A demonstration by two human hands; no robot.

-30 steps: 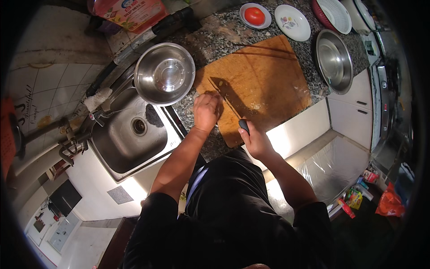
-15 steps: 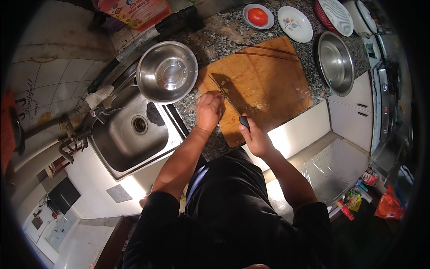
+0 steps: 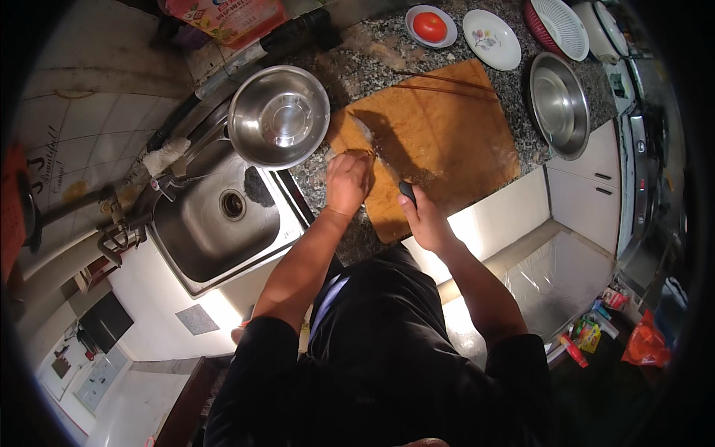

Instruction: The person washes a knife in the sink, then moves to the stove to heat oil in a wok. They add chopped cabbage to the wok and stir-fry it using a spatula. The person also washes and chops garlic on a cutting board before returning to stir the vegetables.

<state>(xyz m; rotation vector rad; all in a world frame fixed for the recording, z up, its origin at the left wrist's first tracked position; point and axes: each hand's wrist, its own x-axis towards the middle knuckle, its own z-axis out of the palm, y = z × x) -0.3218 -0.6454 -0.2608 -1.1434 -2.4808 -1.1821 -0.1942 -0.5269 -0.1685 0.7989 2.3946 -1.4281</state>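
My right hand [image 3: 427, 222] is closed round the black handle of a kitchen knife [image 3: 407, 191]. Its blade runs away and to the left over a wooden cutting board [image 3: 462, 127], with a pale patch of the face visible near the far end. Close to the blade's left side, my left hand [image 3: 348, 182] rests at the board's left edge with fingers curled down. Whatever lies under those fingers is hidden. Small pale crumbs lie on the board right of the knife. Two thin chopsticks [image 3: 447, 91] lie across its far part.
A steel bowl [image 3: 246, 141] stands beside the sink [image 3: 186, 261] on the left. Behind the board are a small bowl with a tomato [image 3: 430, 27], a white plate [image 3: 508, 54] and a red-white colander [image 3: 533, 22]. Another steel bowl [image 3: 535, 97] stands right of the board.
The knife blade has tilted, from a thin dark line to a pale face catching light. Yellowish bits beside the blade no longer show. My left hand has hardly moved; the right shifted slightly.
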